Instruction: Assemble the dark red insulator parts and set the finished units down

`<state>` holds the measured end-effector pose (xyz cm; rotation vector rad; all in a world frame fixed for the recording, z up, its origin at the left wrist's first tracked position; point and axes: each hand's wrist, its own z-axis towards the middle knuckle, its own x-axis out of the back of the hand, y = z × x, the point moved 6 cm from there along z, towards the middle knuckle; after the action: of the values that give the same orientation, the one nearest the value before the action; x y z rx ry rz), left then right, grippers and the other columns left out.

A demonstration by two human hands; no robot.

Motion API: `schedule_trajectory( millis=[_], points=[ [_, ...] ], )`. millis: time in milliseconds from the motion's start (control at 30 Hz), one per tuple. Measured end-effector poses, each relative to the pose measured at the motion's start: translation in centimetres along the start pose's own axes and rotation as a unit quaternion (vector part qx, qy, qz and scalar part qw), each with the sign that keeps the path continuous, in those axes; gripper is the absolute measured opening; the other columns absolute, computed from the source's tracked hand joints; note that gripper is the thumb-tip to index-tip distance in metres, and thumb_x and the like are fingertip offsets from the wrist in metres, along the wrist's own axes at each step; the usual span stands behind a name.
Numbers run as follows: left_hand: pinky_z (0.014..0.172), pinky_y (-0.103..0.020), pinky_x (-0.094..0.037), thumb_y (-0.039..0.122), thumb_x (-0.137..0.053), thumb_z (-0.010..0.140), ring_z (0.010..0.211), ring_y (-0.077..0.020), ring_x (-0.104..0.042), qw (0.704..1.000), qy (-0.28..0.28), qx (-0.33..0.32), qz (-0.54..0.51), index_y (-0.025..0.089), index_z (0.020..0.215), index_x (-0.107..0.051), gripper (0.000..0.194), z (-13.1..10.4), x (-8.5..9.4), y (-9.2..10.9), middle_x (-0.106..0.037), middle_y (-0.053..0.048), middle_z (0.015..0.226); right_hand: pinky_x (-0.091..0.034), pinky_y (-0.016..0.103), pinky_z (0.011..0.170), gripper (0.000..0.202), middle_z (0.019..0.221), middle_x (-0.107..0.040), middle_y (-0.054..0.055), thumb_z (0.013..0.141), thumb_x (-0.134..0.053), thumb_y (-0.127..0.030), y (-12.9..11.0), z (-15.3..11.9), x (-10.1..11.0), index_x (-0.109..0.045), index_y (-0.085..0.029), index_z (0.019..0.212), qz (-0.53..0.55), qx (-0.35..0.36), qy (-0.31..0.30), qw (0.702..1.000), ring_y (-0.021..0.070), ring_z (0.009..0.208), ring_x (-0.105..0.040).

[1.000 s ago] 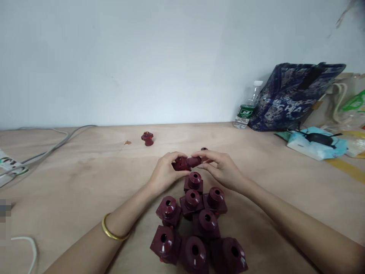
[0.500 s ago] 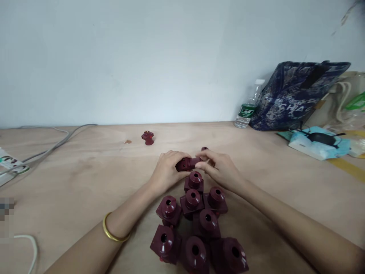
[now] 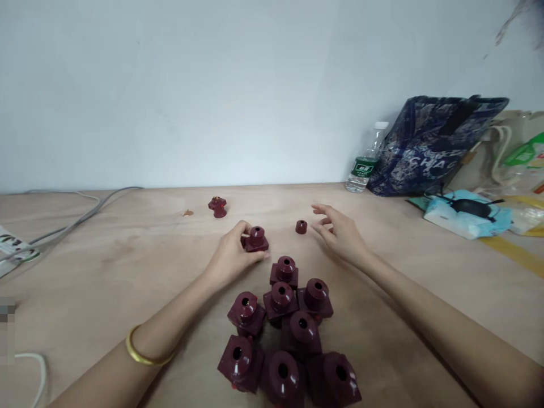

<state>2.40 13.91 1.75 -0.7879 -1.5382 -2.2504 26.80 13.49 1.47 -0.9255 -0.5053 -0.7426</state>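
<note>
Left hand (image 3: pixel 229 250) and right hand (image 3: pixel 343 234) have parted: left of the cap (image 3: pixel 301 228), the left curls round one upright block (image 3: pixel 256 240), hiding part of it; just right, the other is half-open, empty. Eight blocks (image 3: pixel 301 339) cluster nearer than the cap, front one cut off; a tenth (image 3: pixel 218 208) lies farther left.

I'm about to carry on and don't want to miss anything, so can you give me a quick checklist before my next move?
1. Left hand holding the square-based piece: ok.
2. Round end of the square-based piece facing up: ok.
3. Square-based piece resting flat on the table: cannot tell.
4. Right hand free: ok, open and holding nothing.
5. Small round piece in hand: not ok, it sits on the table between both hands.
6. Bottle clear of both hands: ok.
</note>
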Motion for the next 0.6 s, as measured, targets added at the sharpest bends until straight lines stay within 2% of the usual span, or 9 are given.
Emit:
schedule_trajectory(
  millis=[167, 300, 367, 400, 433, 467, 500, 533, 600],
  points=[
    [0.074, -0.034, -0.052, 0.024, -0.078, 0.060, 0.085, -0.0208, -0.065, 0.985, -0.099, 0.065, -0.129, 0.022, 0.094, -0.052, 0.043, -3.1, 0.3, -1.0, -0.067, -0.002, 0.091, -0.044, 0.045, 0.096, 0.048, 0.136, -0.053, 0.011, 0.090, -0.042, -0.017, 2.0, -0.1, -2.6, -0.042, -0.021, 0.138, -0.068, 0.052, -0.085, 0.993, 0.0253, 0.120, -0.052],
    [0.083, -0.039, -0.054, 0.016, -0.074, 0.066, 0.106, -0.0254, -0.062, 0.921, -0.255, 0.095, -0.281, 0.026, 0.114, -0.055, 0.053, -5.4, 1.1, -0.4, -0.061, -0.011, 0.119, -0.045, 0.040, 0.095, 0.047, 0.131, -0.058, 0.005, 0.090, -0.039, -0.013, 1.2, -0.1, -3.6, -0.047, -0.026, 0.134, -0.051, 0.078, -0.115, 0.989, 0.0214, 0.116, -0.055],
    [0.085, -0.042, -0.053, 0.018, -0.073, 0.068, 0.107, -0.0263, -0.062, 0.914, -0.280, 0.105, -0.273, 0.026, 0.113, -0.058, 0.048, -5.0, 2.1, -0.9, -0.060, -0.012, 0.123, -0.045, 0.039, 0.093, 0.043, 0.127, -0.061, 0.006, 0.091, -0.040, -0.014, 0.9, -0.1, -3.6, -0.050, -0.025, 0.132, -0.041, 0.078, -0.112, 0.990, 0.0212, 0.112, -0.057],
    [0.086, -0.043, -0.053, 0.021, -0.072, 0.069, 0.105, -0.0264, -0.063, 0.930, -0.258, 0.110, -0.237, 0.024, 0.109, -0.060, 0.042, -4.2, 2.8, -1.6, -0.061, -0.012, 0.121, -0.045, 0.039, 0.092, 0.041, 0.123, -0.063, 0.007, 0.091, -0.042, -0.015, 0.8, -0.1, -3.6, -0.051, -0.024, 0.130, -0.037, 0.075, -0.108, 0.991, 0.0215, 0.109, -0.058],
    [0.086, -0.044, -0.053, 0.024, -0.071, 0.070, 0.102, -0.0264, -0.064, 0.955, -0.199, 0.112, -0.188, 0.022, 0.105, -0.061, 0.036, -2.9, 3.7, -2.6, -0.063, -0.012, 0.117, -0.045, 0.039, 0.091, 0.039, 0.119, -0.064, 0.007, 0.090, -0.044, -0.016, 0.8, -0.1, -3.5, -0.052, -0.022, 0.128, -0.034, 0.073, -0.103, 0.991, 0.0218, 0.106, -0.059],
    [0.084, -0.045, -0.053, 0.028, -0.071, 0.070, 0.098, -0.0262, -0.065, 0.979, -0.114, 0.113, -0.124, 0.021, 0.101, -0.061, 0.033, -1.3, 4.9, -3.7, -0.064, -0.011, 0.114, -0.046, 0.039, 0.090, 0.036, 0.115, -0.066, 0.008, 0.089, -0.047, -0.017, 0.7, -0.2, -3.5, -0.054, -0.021, 0.125, -0.030, 0.070, -0.098, 0.992, 0.0219, 0.103, -0.060],
    [0.080, -0.046, -0.054, 0.030, -0.071, 0.069, 0.094, -0.0266, -0.065, 0.990, 0.011, 0.126, -0.062, 0.021, 0.099, -0.060, 0.033, 0.2, 6.5, -5.0, -0.065, -0.011, 0.109, -0.046, 0.039, 0.089, 0.034, 0.112, -0.066, 0.008, 0.089, -0.048, -0.017, 0.7, -0.2, -3.4, -0.055, -0.020, 0.121, -0.027, 0.068, -0.093, 0.993, 0.0218, 0.100, -0.060],
    [0.080, -0.046, -0.054, 0.032, -0.072, 0.067, 0.097, -0.0273, -0.064, 0.979, 0.150, 0.134, -0.024, 0.021, 0.102, -0.058, 0.040, 1.4, 8.1, -6.1, -0.062, -0.012, 0.113, -0.046, 0.039, 0.088, 0.030, 0.108, -0.067, 0.008, 0.088, -0.049, -0.017, 0.6, -0.3, -3.4, -0.057, -0.020, 0.118, -0.024, 0.067, -0.088, 0.994, 0.0217, 0.097, -0.061],
    [0.088, -0.049, -0.050, 0.035, -0.073, 0.066, 0.111, -0.0307, -0.056, 0.960, 0.237, 0.148, -0.012, 0.018, 0.117, -0.047, 0.060, 4.0, 8.6, -8.2, -0.048, -0.019, 0.132, -0.047, 0.038, 0.086, 0.025, 0.103, -0.067, 0.008, 0.087, -0.050, -0.017, 0.5, -0.4, -3.2, -0.059, -0.018, 0.111, -0.017, 0.065, -0.079, 0.995, 0.0215, 0.094, -0.061]
  ],
)
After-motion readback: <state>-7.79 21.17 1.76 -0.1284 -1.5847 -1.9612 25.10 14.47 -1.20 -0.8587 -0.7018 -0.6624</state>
